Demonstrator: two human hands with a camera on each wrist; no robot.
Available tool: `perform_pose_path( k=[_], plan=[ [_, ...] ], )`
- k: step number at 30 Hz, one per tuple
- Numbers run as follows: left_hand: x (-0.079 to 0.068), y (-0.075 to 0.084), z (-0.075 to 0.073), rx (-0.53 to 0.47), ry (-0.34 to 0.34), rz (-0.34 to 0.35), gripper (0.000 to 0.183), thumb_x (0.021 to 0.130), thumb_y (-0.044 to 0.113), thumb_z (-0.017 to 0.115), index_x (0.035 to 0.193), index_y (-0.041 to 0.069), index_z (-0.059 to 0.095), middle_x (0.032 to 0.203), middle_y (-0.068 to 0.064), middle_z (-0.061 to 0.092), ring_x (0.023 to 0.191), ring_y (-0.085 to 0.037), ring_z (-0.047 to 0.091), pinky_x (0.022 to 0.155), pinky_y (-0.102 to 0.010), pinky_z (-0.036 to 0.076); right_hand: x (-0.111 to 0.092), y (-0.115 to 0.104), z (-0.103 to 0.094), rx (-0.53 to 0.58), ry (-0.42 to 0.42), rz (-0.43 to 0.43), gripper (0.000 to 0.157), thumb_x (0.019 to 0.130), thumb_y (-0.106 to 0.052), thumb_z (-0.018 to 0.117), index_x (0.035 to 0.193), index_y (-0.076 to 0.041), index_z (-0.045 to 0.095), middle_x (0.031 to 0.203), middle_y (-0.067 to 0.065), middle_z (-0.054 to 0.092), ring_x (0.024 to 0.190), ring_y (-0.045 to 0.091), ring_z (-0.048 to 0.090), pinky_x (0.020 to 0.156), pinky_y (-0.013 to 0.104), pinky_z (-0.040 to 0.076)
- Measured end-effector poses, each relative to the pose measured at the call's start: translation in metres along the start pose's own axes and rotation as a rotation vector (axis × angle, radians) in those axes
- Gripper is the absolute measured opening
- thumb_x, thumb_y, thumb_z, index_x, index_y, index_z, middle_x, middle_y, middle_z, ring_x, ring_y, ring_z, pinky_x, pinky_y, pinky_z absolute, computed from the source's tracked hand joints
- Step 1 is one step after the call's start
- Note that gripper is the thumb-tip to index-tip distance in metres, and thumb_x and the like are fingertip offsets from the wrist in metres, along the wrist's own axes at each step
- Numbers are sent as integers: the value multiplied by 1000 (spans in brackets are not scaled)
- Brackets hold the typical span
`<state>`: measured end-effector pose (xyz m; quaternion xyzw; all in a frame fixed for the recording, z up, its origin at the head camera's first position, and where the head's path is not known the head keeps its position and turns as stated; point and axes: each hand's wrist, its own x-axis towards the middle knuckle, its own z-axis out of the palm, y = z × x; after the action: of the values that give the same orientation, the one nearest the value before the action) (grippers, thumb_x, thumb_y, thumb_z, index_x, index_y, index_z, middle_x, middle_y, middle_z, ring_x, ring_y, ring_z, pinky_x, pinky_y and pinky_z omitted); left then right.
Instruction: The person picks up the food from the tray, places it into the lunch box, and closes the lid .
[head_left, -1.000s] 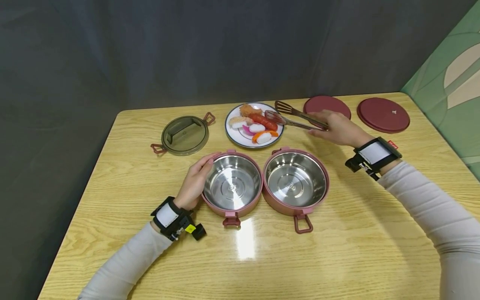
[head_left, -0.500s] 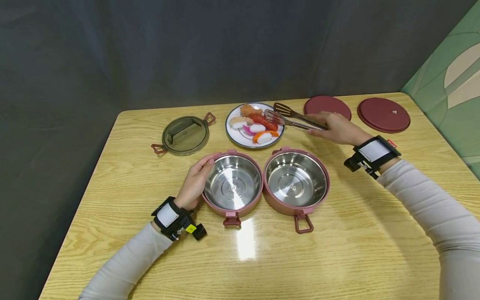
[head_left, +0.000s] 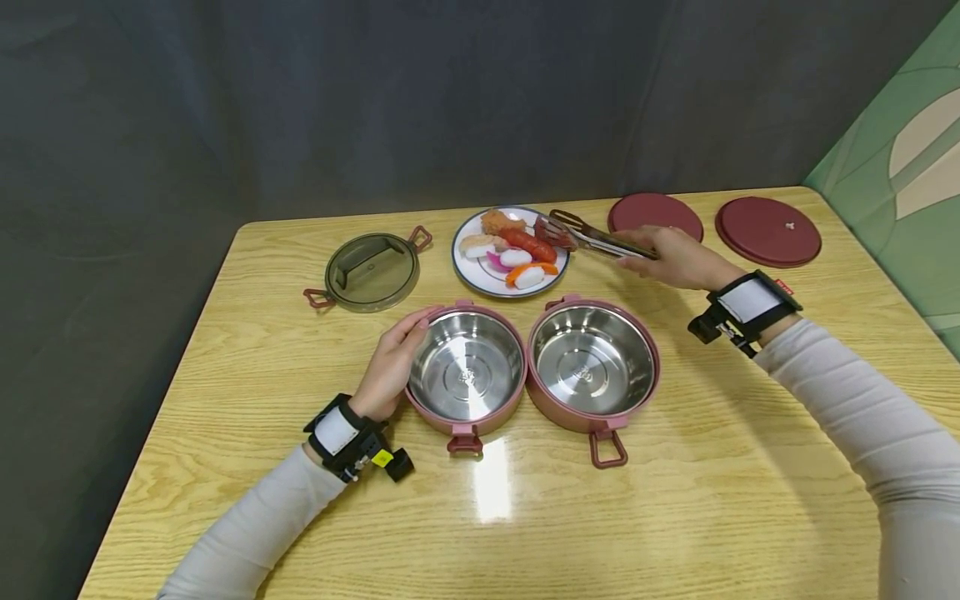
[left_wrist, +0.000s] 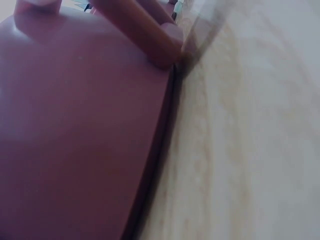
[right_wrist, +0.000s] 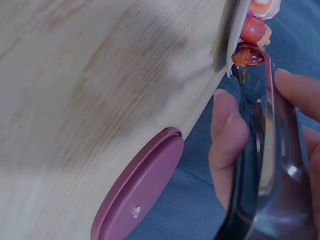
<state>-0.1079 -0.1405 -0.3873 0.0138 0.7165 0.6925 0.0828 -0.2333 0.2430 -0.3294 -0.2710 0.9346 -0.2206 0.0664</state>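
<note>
My right hand (head_left: 675,257) holds metal tongs (head_left: 600,241) over the right edge of a white plate (head_left: 480,275) with a blue rim. The slotted ends of the tongs are around a glossy reddish-brown food piece (right_wrist: 247,54), beside a red sausage (head_left: 528,243). Fried-looking and sushi-like pieces (head_left: 528,276) share the plate. With fingers extended, my left hand (head_left: 390,362) rests against the left side of a pink pot (head_left: 467,367) with a steel inside. A second pink pot (head_left: 592,358) stands right against it. Nothing lies in either pot.
Behind my left hand lies a brownish glass lid (head_left: 371,271) with two red handles. Two dark red round lids (head_left: 660,212) lie at the back right, one behind my right hand. A pot handle (head_left: 607,448) sticks out toward the front. A dark curtain (head_left: 450,100) hangs behind the table.
The tongs' two ends have come closer together at the plate's right edge, around the reddish-brown piece. My left hand and both pots have stayed in place.
</note>
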Motion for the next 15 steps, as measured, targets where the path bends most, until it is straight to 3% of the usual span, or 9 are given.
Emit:
perform_pose_path(
  k=[6, 11, 15],
  plan=[
    [0, -1, 0, -14, -5, 15, 39, 106, 16, 35, 140, 1, 46, 144, -13, 47, 136, -21, 38, 116, -37, 28, 1, 1, 1, -30, 3, 2, 45, 97, -13, 60, 137, 6, 50, 118, 24, 62, 70, 19, 54, 59, 28, 38],
    [1, -1, -1, -5, -2, 10, 40, 106, 16, 35, 141, 0, 45, 145, -14, 46, 137, -22, 37, 116, -37, 28, 1, -1, 0, -56, -4, -2, 46, 96, -11, 60, 137, 7, 49, 128, 29, 57, 98, 34, 59, 75, 43, 45],
    [1, -1, -1, -8, 1, 1, 39, 106, 16, 35, 140, 2, 46, 143, -13, 48, 136, -21, 39, 115, -36, 29, 1, -3, -1, -71, -3, -8, 46, 96, -10, 61, 137, 8, 49, 132, 32, 53, 119, 45, 52, 92, 56, 45]
  ],
)
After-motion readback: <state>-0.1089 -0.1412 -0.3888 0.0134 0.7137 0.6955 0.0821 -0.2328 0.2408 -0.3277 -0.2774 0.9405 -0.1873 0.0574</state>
